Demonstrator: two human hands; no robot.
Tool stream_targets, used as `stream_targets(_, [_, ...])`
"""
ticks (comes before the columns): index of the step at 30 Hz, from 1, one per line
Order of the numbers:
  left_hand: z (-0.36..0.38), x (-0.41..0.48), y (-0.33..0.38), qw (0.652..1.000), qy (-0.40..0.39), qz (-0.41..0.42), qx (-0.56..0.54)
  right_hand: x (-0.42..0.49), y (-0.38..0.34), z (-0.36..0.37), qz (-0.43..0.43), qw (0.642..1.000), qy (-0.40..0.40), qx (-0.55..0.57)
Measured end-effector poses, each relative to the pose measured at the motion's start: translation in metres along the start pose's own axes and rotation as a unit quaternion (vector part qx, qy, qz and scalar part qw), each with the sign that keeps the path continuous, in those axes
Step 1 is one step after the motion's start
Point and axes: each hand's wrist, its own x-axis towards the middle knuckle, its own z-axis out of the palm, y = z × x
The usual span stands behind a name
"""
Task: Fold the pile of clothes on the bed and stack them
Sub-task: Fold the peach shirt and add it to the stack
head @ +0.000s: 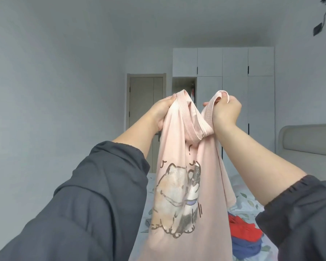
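Note:
A pale pink T-shirt [207, 185] with a cartoon animal print hangs in the air in front of me, held up high. My left hand [163, 110] grips its top edge at the left of the neckline. My right hand [226, 110] grips the ribbed collar at the right. The shirt's lower part drops out of the frame. Beneath it, on the bed [252, 202] with a leaf-patterned sheet, lies a pile with a red garment [241, 230] on top of a blue garment [247, 249].
A white wardrobe [235, 72] stands against the far wall, with a beige door [145, 102] to its left. A padded headboard [309, 140] is at the right. Grey walls surround the room.

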Motion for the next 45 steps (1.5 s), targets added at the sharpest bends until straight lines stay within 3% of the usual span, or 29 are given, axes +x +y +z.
stream_targets(2, [-0.005, -0.001, -0.002, 0.987, 0.055, 0.062, 0.136, 0.004, 0.005, -0.003, -0.031, 0.999, 0.020, -0.039])
stream_targets(3, [-0.013, 0.000, -0.007, 0.954, 0.113, 0.110, 0.256, 0.007, 0.011, -0.008, -0.047, 0.995, 0.036, -0.078])
stream_targets(4, [-0.026, -0.001, -0.013, 0.899, 0.177, 0.158, 0.368, 0.011, 0.019, -0.017, -0.061, 0.989, 0.048, -0.126])
stream_targets(5, [-0.043, -0.003, -0.019, 0.854, 0.234, 0.177, 0.429, 0.014, 0.030, -0.028, -0.069, 0.980, 0.052, -0.179])
stream_targets(7, [-0.086, -0.008, -0.037, 0.819, 0.302, 0.152, 0.464, 0.019, 0.058, -0.054, -0.067, 0.953, 0.045, -0.293])
stream_targets(8, [-0.108, -0.011, -0.048, 0.820, 0.284, 0.101, 0.487, 0.020, 0.075, -0.068, -0.059, 0.937, 0.042, -0.341])
stream_targets(10, [-0.139, -0.023, -0.076, 0.822, 0.138, -0.076, 0.547, 0.018, 0.108, -0.089, -0.032, 0.911, 0.008, -0.411])
stream_targets(12, [-0.153, -0.032, -0.105, 0.787, 0.038, -0.182, 0.588, 0.008, 0.140, -0.102, -0.006, 0.883, -0.072, -0.464])
stream_targets(15, [-0.158, -0.037, -0.145, 0.768, 0.038, -0.190, 0.610, -0.009, 0.182, -0.117, 0.016, 0.865, -0.107, -0.491])
stream_targets(17, [-0.157, -0.039, -0.172, 0.746, 0.026, -0.253, 0.616, -0.019, 0.209, -0.126, 0.052, 0.844, -0.143, -0.515])
stream_targets(19, [-0.160, -0.042, -0.199, 0.719, 0.043, -0.263, 0.642, -0.028, 0.234, -0.137, 0.060, 0.821, -0.167, -0.542])
stream_targets(23, [-0.175, -0.038, -0.253, 0.622, 0.071, -0.235, 0.743, -0.047, 0.280, -0.155, 0.065, 0.767, -0.225, -0.598])
stream_targets(26, [-0.177, -0.034, -0.291, 0.557, 0.067, -0.237, 0.793, -0.059, 0.313, -0.163, 0.059, 0.753, -0.225, -0.616])
stream_targets(28, [-0.184, -0.024, -0.317, 0.571, 0.088, -0.262, 0.773, -0.061, 0.332, -0.167, 0.050, 0.750, -0.209, -0.625])
stream_targets(30, [-0.191, -0.008, -0.339, 0.623, 0.118, -0.294, 0.715, -0.057, 0.350, -0.168, 0.049, 0.747, -0.201, -0.631])
stream_targets(35, [-0.202, 0.037, -0.379, 0.711, 0.176, -0.307, 0.608, -0.033, 0.392, -0.149, 0.043, 0.735, -0.198, -0.647])
stream_targets(37, [-0.200, 0.045, -0.406, 0.721, 0.214, -0.323, 0.575, -0.032, 0.416, -0.140, 0.055, 0.739, -0.179, -0.648])
stream_targets(39, [-0.189, 0.030, -0.448, 0.753, 0.129, -0.322, 0.559, -0.048, 0.443, -0.137, 0.082, 0.719, -0.195, -0.662])
stream_targets(41, [-0.172, -0.002, -0.496, 0.762, 0.038, -0.332, 0.554, -0.086, 0.469, -0.143, 0.068, 0.670, -0.264, -0.691])
stream_targets(43, [-0.154, -0.045, -0.541, 0.735, -0.056, -0.338, 0.585, -0.138, 0.488, -0.159, 0.059, 0.613, -0.372, -0.694])
stream_targets(45, [-0.144, -0.086, -0.571, 0.685, -0.133, -0.299, 0.651, -0.191, 0.501, -0.188, 0.071, 0.542, -0.476, -0.689])
